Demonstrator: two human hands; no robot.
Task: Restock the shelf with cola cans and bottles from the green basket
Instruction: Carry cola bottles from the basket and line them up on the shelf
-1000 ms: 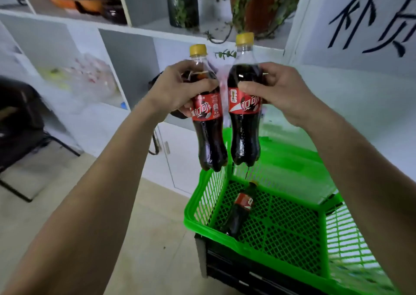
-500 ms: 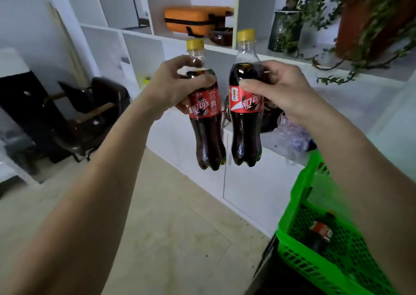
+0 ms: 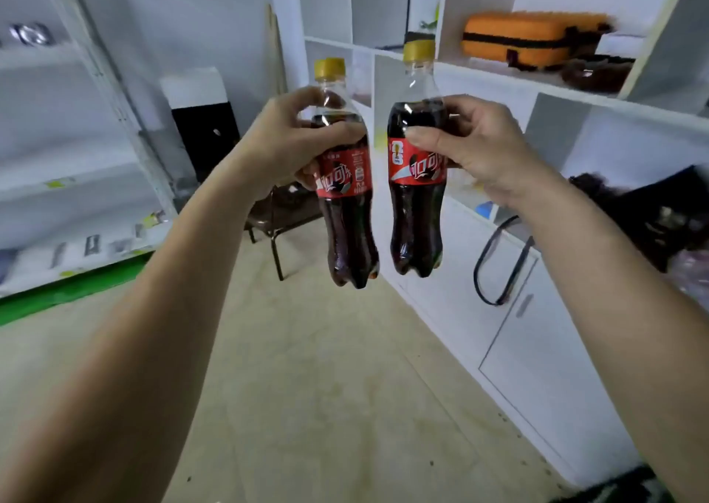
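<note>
Between the two raised forearms, over the pale tiled floor (image 3: 326,387), two clear plastic cola bottles hang upright side by side, just apart. Each carries a red wrap label with white Chinese characters; the right one also shows a small gold trophy mark, and the left one has fine print too small to read. Both hold dark cola up to the shoulder and have yellow screw caps. The left hand (image 3: 284,143) wraps its fingers and thumb round the shoulder of the left cola bottle (image 3: 347,211), above the label. The right hand (image 3: 479,147) grips the right cola bottle (image 3: 416,195) at the same height, thumb across the front.

Beyond them on the right stands a white shelf unit (image 3: 537,84) with closed cabinet doors below and a black strap (image 3: 498,261) hanging over its edge; an orange hard case (image 3: 525,40) lies on an upper shelf. A dark chair (image 3: 276,211) stands against the far wall. On the left, blurred, is a white rack with a green base (image 3: 69,291).
</note>
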